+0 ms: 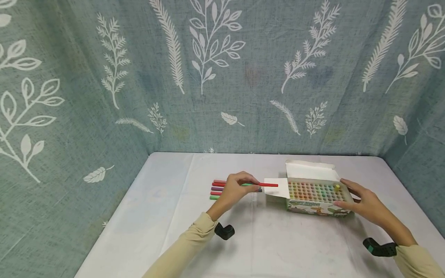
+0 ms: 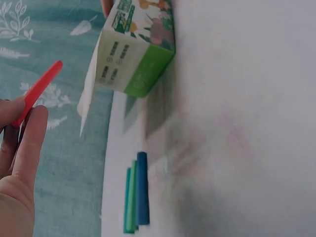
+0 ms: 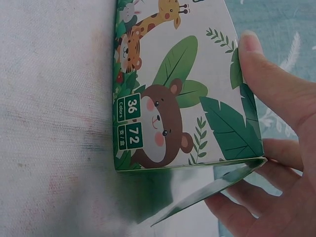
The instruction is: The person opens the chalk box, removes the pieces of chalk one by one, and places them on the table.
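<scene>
My left hand (image 1: 240, 189) pinches a red crayon (image 1: 270, 185) between thumb and fingers, its free end pointing right over the side flap (image 1: 278, 189) of an open cardboard box. In the left wrist view the red crayon (image 2: 42, 89) is held off the table. My right hand (image 1: 368, 204) grips the right end of the crayon box (image 1: 313, 208), thumb on the front wall and fingers at the back. Inside the box is a grid of many small round holes; one yellow crayon (image 1: 337, 187) stands up at the right.
Beneath my left hand several crayons lie side by side on the white table; a green crayon (image 1: 214, 197) is nearest me. The box's lid (image 1: 311, 170) stands raised at the back. A patterned curtain (image 1: 222, 77) surrounds the table's far edge and sides.
</scene>
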`<action>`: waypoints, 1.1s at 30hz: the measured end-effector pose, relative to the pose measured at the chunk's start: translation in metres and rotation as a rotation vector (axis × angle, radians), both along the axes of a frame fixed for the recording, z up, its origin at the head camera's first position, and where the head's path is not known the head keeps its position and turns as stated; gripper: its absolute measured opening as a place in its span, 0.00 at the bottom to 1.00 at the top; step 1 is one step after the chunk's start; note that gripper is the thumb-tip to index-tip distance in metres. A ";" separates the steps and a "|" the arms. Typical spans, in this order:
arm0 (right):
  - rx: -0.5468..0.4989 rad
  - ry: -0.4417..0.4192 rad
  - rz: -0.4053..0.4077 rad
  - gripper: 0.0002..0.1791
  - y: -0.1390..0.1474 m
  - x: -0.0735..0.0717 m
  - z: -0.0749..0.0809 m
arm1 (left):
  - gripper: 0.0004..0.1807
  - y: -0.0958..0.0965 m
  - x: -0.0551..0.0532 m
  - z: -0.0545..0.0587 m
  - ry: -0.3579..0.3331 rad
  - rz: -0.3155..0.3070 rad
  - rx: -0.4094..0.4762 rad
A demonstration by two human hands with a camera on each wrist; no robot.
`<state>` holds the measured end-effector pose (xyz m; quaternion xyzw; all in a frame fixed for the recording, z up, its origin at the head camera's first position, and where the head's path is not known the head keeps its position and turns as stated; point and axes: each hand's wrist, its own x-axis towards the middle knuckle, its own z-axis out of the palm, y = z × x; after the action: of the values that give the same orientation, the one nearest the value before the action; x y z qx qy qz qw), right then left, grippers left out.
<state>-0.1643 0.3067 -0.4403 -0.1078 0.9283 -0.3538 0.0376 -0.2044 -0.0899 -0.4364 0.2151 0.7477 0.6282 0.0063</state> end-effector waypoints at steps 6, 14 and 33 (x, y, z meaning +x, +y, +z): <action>-0.005 0.007 0.008 0.50 0.001 0.000 0.000 | 0.08 -0.020 0.003 0.001 -0.071 -0.004 0.002; 0.002 0.005 0.001 0.50 0.002 -0.001 0.002 | 0.11 -0.036 0.003 -0.006 -0.192 -0.008 0.058; -0.009 -0.010 -0.014 0.50 0.002 -0.001 -0.003 | 0.04 -0.027 -0.020 -0.048 -0.072 0.198 -0.310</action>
<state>-0.1654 0.3085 -0.4430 -0.0998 0.9273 -0.3587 0.0391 -0.2241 -0.1166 -0.4847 0.1142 0.8525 0.5101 0.0044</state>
